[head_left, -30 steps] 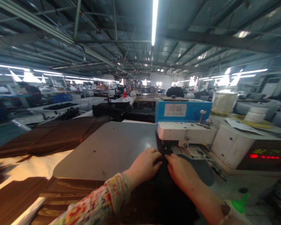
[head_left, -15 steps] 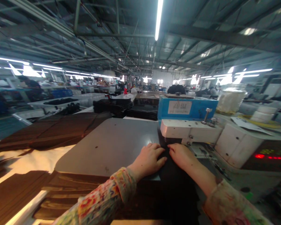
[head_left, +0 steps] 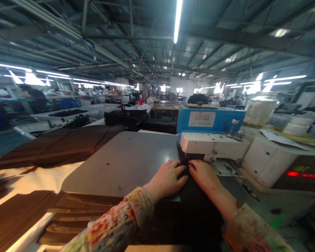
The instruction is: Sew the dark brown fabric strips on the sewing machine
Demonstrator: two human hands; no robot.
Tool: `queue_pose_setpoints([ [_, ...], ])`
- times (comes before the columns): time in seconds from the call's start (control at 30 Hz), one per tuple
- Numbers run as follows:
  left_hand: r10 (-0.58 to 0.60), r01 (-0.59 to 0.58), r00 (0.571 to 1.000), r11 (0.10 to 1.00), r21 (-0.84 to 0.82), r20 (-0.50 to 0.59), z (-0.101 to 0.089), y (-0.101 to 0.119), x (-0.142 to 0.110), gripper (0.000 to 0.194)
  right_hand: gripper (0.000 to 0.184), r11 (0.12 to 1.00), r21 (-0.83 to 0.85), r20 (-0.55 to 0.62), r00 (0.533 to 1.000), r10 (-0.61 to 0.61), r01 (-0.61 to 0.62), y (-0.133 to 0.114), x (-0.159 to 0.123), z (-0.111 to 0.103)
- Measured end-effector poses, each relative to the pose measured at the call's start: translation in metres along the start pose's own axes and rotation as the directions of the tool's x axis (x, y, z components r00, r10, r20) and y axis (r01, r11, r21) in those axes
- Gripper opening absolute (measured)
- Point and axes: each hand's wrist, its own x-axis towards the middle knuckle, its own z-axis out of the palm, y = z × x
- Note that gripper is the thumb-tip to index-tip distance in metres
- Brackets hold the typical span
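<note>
A length of black fabric (head_left: 199, 217) hangs over the near edge of the work surface and runs up to the head of a white sewing machine (head_left: 212, 142). My left hand (head_left: 169, 176) rests at the right edge of a smooth grey metal plate (head_left: 126, 157), its curled fingers and thumb on the fabric. Just across from it, my right hand (head_left: 203, 173) has its fingers bent together on the same fabric, close below the machine head. The fingertips of the two hands nearly meet. Dark cloth hides the exact grip under them.
Stacks of brown cloth pieces (head_left: 60, 145) lie to the left. Black cloth stacks (head_left: 126, 119) stand behind the plate. A blue housing (head_left: 211, 120) rises behind the machine head. To the right are a lit red display (head_left: 304, 174) and a clear jar (head_left: 261, 110).
Both hands keep their hold beside the machine head. My left hand has edged slightly right, and my right wrist and sleeve have shifted a little left.
</note>
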Motion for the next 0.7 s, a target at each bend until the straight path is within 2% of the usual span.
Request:
queue_pose_setpoints([
  [0.23,0.025,-0.025,1.0,0.999,-0.029,0.004,0.0009,-0.0016,0.0009,0.036,0.028,0.999,0.039,-0.01,1.0,0.013,-0.013,0.0001,-0.0012,-0.0024],
  [0.7,0.037,-0.036,0.999,0.998,-0.045,0.023,-0.0005,-0.0009,0.0003,0.034,0.027,1.0,-0.013,-0.019,1.0,-0.015,0.015,0.0027,-0.0006,-0.0004],
])
